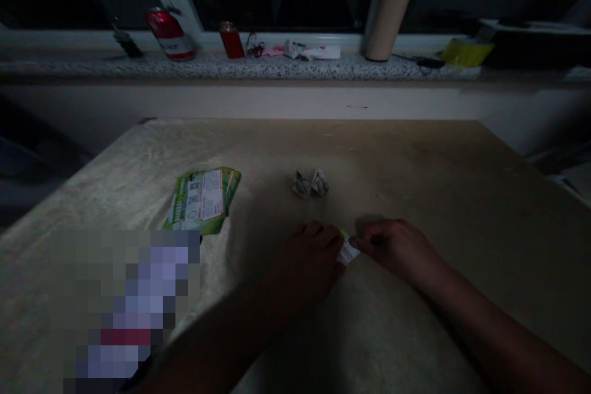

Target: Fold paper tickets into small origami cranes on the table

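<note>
Both my hands rest low on a beige table (415,172) in dim light. My left hand (307,261) and my right hand (397,249) meet at a small folded piece of printed paper (347,251), each pinching one side of it with closed fingers. Two small folded paper shapes (310,184) lie side by side on the table a little beyond my hands. A green printed packet (203,200) lies flat to the left of them.
A pixelated patch covers the lower left of the table. Behind the table runs a speckled window sill (277,66) with a red can (170,34), a smaller red can (231,40), a cardboard tube (392,6), a yellow object (466,51) and small clutter.
</note>
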`<state>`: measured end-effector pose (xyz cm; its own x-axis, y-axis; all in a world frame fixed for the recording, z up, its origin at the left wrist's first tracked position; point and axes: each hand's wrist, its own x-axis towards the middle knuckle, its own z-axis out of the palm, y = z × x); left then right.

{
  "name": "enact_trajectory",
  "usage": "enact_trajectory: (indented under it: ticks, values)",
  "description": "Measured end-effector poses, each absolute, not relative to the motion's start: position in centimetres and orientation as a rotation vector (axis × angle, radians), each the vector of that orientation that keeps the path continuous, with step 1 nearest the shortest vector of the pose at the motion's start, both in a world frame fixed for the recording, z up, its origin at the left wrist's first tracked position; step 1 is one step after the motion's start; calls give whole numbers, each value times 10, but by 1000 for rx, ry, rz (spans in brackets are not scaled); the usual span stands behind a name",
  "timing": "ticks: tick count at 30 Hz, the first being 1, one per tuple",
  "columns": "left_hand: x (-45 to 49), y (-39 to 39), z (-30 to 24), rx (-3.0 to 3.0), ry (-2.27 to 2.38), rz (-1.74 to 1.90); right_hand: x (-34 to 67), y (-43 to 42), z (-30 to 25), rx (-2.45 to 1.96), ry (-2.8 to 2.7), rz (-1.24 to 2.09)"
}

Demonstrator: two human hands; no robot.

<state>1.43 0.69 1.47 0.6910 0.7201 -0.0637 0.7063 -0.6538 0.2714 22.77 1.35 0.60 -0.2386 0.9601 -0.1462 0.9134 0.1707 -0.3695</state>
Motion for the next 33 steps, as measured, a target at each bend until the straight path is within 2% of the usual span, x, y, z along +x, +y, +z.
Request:
enact_trajectory:
  ticks: [11,33]
  values:
    - [12,9,9,2663,1101,161,247,16,-7,-1709,-2182,882]
    - [16,5,7,2722,1103,110,235,10,4,-1851,-2304,662]
